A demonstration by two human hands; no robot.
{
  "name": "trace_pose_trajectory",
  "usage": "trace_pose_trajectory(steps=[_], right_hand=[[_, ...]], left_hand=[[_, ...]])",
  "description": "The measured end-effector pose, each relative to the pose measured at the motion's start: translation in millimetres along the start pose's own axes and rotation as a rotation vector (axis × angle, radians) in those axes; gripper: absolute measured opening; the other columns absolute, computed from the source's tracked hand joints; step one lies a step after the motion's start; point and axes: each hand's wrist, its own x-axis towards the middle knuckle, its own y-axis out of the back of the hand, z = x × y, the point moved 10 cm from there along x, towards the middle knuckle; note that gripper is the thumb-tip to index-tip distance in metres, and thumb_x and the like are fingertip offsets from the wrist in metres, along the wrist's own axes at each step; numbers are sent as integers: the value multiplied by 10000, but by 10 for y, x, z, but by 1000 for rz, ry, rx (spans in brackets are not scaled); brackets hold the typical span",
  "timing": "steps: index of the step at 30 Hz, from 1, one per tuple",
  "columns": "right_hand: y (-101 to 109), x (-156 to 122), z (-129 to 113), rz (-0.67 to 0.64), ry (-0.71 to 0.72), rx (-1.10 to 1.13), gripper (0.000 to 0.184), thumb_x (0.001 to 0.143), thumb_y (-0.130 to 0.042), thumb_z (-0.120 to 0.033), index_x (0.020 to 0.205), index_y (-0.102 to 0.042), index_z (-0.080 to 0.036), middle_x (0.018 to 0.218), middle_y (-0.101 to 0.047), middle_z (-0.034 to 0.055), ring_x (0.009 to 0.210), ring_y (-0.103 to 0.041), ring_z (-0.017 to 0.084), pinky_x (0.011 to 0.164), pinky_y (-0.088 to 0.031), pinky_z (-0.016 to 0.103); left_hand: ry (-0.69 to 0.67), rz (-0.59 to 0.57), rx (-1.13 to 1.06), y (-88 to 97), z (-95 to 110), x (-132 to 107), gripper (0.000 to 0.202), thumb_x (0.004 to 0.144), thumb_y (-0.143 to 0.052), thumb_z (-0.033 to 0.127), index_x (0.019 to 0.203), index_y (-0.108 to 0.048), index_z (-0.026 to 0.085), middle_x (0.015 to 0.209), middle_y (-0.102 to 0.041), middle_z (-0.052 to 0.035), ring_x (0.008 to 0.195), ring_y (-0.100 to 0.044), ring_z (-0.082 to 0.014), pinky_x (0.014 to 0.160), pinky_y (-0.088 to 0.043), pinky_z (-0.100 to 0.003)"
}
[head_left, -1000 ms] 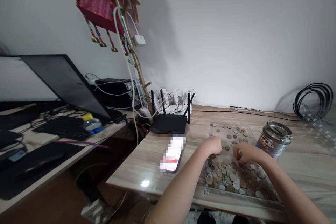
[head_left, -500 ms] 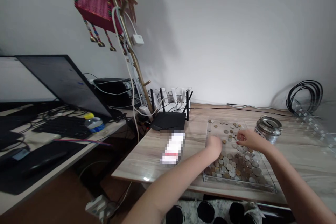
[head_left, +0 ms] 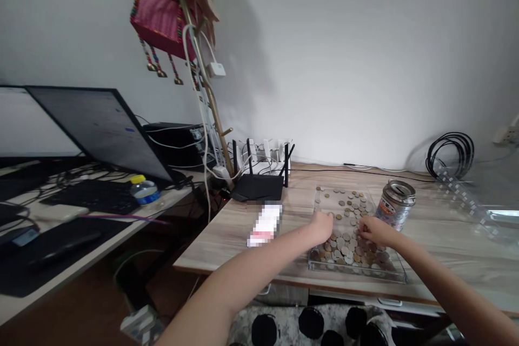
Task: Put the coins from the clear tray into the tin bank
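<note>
A clear, shallow tray lies on the wooden desk with many loose coins in it. Most of them crowd its near side, and others lie scattered toward the back. Over the tray's left part is my left hand, its fingers curled in and largely hidden. My right hand reaches in from the right with fingertips pinched together and pointing down at the coin pile. Whether a coin is between those fingertips is too small to see. Just behind it stands a silver tin coin bank with a slotted lid.
Left of the tray lies a phone, its screen blurred. A black router stands at the back. Coiled black cable and a clear plastic rack sit at right. A second desk on the left holds monitors and a bottle.
My right hand has moved nearer, down toward the denser coin pile. My left hand stays over the tray's left side. The camera view has shifted slightly.
</note>
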Motion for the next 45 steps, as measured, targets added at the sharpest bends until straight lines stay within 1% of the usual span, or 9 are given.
trace_pose_trajectory(steps=[7, 11, 15, 21, 26, 30, 34, 41, 45], right_hand=[[-83, 52, -20, 0, -1, 71, 214, 679, -491, -237, 883, -516, -176, 711, -575, 10, 639, -505, 111, 555, -324, 200], [-135, 89, 9, -38, -16, 98, 137, 649, -506, -193, 778, -535, -157, 690, -582, 14, 607, -502, 100, 528, -319, 191], [-118, 51, 56, -43, -15, 120, 215, 620, -535, -189, 833, -532, -157, 686, -582, 11, 612, -500, 105, 535, -322, 195], [-93, 14, 88, -37, -29, 149, 147, 603, -540, -200, 739, -547, -143, 669, -579, 22, 593, -488, 108, 509, -317, 199], [-102, -35, -49, -77, -3, 198, 147, 633, -506, -214, 751, -558, -142, 644, -581, 6, 573, -497, 95, 499, -330, 183], [-110, -88, -243, -118, 45, 211, 279, 585, -546, -182, 863, -569, -181, 608, -560, -33, 543, -484, 81, 487, -313, 169], [-92, -65, -357, -113, 66, 170, 309, 560, -564, -183, 867, -581, -215, 646, -551, -37, 584, -474, 83, 511, -296, 171], [-130, -4, -320, -106, 37, 111, 230, 528, -556, -160, 757, -577, -173, 644, -545, -17, 573, -440, 87, 492, -261, 178], [-123, -44, -335, -117, 47, 114, 112, 535, -557, -183, 646, -551, -163, 578, -517, -33, 526, -413, 72, 475, -244, 178]], left_hand=[[-59, 112, -102, 176, 38, -134, 376, 750, -423, 329, 1067, -440, 128, 937, -576, -133, 860, -553, -223, 688, -426, -307], [-209, 148, -204, 211, 163, -240, 532, 699, -403, 535, 1062, -418, 147, 923, -578, -115, 844, -551, -246, 659, -429, -322], [-277, 102, -233, 140, 209, -276, 436, 727, -395, 473, 1023, -426, 154, 901, -575, -105, 818, -556, -224, 646, -426, -302], [-235, 89, -219, 106, 201, -244, 317, 773, -356, 349, 996, -454, 145, 932, -566, -124, 865, -543, -219, 690, -419, -318], [-233, 91, -221, 103, 216, -251, 277, 774, -359, 313, 940, -500, 142, 938, -566, -120, 860, -545, -214, 689, -422, -302], [-215, 141, -218, 141, 199, -279, 270, 782, -336, 288, 941, -501, 143, 931, -569, -116, 859, -546, -221, 678, -423, -303], [-180, 144, -234, 146, 171, -294, 279, 791, -322, 290, 951, -497, 144, 939, -566, -118, 869, -543, -220, 694, -417, -308], [-121, 165, -294, 205, 113, -299, 297, 794, -322, 330, 959, -500, 158, 952, -560, -106, 876, -537, -203, 710, -403, -298], [-296, 139, -334, 285, 285, -437, 405, 698, -435, 509, 941, -503, 192, 895, -572, -64, 826, -542, -196, 666, -408, -272]])
